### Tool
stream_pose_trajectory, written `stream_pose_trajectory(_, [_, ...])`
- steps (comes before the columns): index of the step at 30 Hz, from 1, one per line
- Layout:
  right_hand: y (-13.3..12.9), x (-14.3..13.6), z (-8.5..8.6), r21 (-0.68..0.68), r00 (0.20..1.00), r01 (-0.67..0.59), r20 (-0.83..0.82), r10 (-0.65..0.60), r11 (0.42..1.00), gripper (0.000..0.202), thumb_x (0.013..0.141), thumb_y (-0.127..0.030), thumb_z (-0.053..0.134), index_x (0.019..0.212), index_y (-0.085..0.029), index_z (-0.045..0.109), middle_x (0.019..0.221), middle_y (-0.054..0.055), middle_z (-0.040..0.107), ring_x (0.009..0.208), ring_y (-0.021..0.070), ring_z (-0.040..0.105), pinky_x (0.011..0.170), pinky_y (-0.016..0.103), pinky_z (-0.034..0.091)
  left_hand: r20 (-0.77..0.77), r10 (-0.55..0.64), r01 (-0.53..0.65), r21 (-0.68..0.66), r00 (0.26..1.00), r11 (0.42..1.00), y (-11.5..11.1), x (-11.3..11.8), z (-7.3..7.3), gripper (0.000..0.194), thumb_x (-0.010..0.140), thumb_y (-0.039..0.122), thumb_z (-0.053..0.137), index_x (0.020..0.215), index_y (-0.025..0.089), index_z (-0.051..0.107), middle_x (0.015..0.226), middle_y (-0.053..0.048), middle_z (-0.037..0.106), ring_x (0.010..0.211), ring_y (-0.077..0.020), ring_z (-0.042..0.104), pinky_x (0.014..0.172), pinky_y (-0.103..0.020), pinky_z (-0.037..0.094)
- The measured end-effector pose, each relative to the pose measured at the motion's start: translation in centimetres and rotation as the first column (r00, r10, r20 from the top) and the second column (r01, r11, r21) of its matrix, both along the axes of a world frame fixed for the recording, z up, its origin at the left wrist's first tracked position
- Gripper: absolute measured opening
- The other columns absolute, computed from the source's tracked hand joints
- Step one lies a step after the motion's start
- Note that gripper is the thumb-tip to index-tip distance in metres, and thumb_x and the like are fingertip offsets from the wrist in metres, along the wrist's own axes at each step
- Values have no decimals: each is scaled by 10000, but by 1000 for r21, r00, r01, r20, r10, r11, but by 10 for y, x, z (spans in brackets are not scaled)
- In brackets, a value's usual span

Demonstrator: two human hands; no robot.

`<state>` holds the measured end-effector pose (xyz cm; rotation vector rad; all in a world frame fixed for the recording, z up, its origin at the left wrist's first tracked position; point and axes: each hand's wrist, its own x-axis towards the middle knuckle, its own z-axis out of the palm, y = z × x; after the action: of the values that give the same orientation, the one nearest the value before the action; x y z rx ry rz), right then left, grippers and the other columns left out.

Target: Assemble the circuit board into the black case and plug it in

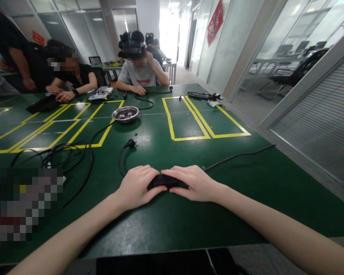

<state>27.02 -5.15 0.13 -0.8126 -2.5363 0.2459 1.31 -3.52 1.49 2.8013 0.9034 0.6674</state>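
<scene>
Adapter [165, 181], black, partly hidden by both hands [140, 185].

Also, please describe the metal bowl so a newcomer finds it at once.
On the green table, find the yellow tape outlines on the left. At their right edge stands a round metal bowl with small metallic pieces inside. It is the only shiny, open dish; beside it run black cables.
</scene>
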Motion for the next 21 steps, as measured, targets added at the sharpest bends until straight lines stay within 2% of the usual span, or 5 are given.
stream_pose_trajectory(6, [-5, 2, 3, 99, 971, 26, 234, -49, 995, 528, 1020, -282, 572, 1541, -292, 490, 1212, 79, 665, 794, 155, 692, 646, 260, 529, 73, -19, 27, -105, 997, 994, 0, 1, -1, 361, 1023, 493, 573, 1115, 165, 692, 898, -68, 749, 795, -209, 687, 731, -330, 530])
stream_pose_trajectory(11, [16, 15, -5, -18, 952, 306, -19, -306, 952, 519, 993, -281, 588, 1508, -264, 522, 1175, 77, 710, 866, 203, 728, 764, 319, 585, 197, 66, -90, 118, 978, 989, 5, -4, 2, 506, 986, 394, 632, 1447, 204, 548, 1370, -146, 671, 1283, -324, 593, 1091, -505, 460])
stream_pose_trajectory(14, [41, 41, -7, -123, 812, 508, -261, -522, 852, 499, 945, -302, 613, 1440, -251, 576, 1297, 104, 707, 1136, 284, 699, 957, 426, 569, 243, 92, -135, 167, 966, 977, 7, -6, 1, 465, 986, 326, 632, 1434, 220, 562, 1391, -133, 660, 1309, -318, 579, 1107, -507, 454])
stream_pose_trajectory(17, [61, 73, -3, -223, 571, 695, -406, -713, 684, 525, 893, -372, 633, 1388, -200, 607, 1318, 135, 699, 1190, 313, 669, 980, 451, 551, 237, 63, -101, 150, 969, 984, 6, -6, -3, 435, 982, 307, 642, 1404, 217, 588, 1340, -122, 693, 1258, -297, 618, 1075, -484, 490])
stream_pose_trajectory(21, [70, 101, 2, -213, 328, 839, -538, -777, 501, 588, 867, -408, 601, 1384, -129, 591, 1354, 184, 663, 1254, 323, 619, 1028, 449, 515, 229, 63, -85, 89, 971, 992, 5, -5, -6, 393, 981, 304, 634, 1367, 230, 633, 1299, -112, 722, 1231, -290, 640, 1065, -494, 511])
